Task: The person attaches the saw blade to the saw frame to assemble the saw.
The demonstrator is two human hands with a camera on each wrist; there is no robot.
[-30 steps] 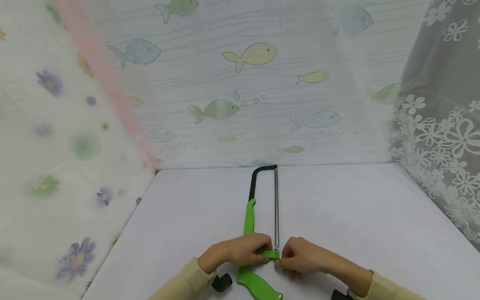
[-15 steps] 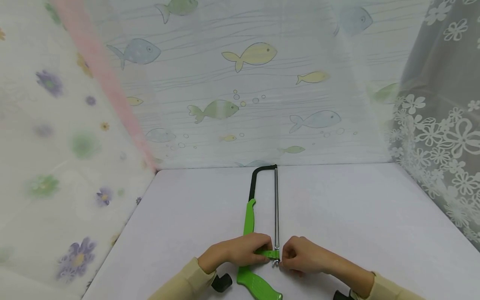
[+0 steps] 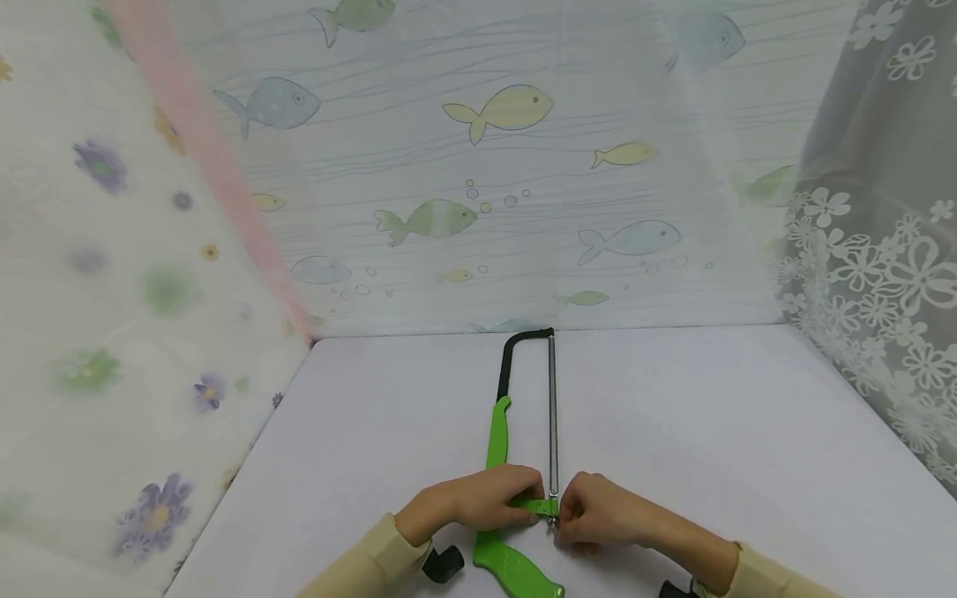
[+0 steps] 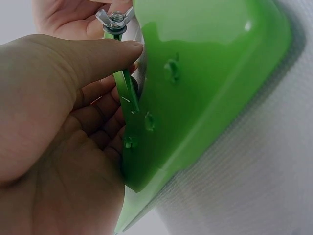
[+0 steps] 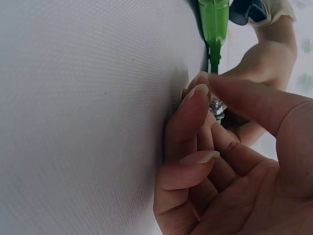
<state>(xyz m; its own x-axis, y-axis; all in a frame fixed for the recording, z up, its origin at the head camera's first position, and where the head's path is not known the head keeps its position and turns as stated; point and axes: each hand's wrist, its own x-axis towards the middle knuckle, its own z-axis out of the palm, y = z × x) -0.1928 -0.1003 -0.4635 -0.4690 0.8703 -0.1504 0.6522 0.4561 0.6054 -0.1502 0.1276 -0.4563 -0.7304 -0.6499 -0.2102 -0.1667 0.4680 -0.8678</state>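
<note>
A hacksaw with a green handle, a black front frame and a long straight blade lies flat on the white table. My left hand grips the green frame by its lower arm, thumb on the near side and fingers curled behind. At the blade's near end, a silver wing nut sits on a threaded bolt just past the green arm. My right hand works at this wing nut with thumb and curled fingers; the exact contact is partly hidden. In the right wrist view, its fingertips lie close to the nut.
The white table stretches out on both sides of the saw. Behind it hangs a fish-patterned curtain, with flowered cloth at the left and lace at the right. A black device is by the left wrist.
The right hand's fingers were on the wing nut, drew slightly right and exposed it, then came back close to it. The left hand and the hacksaw have hardly moved.
</note>
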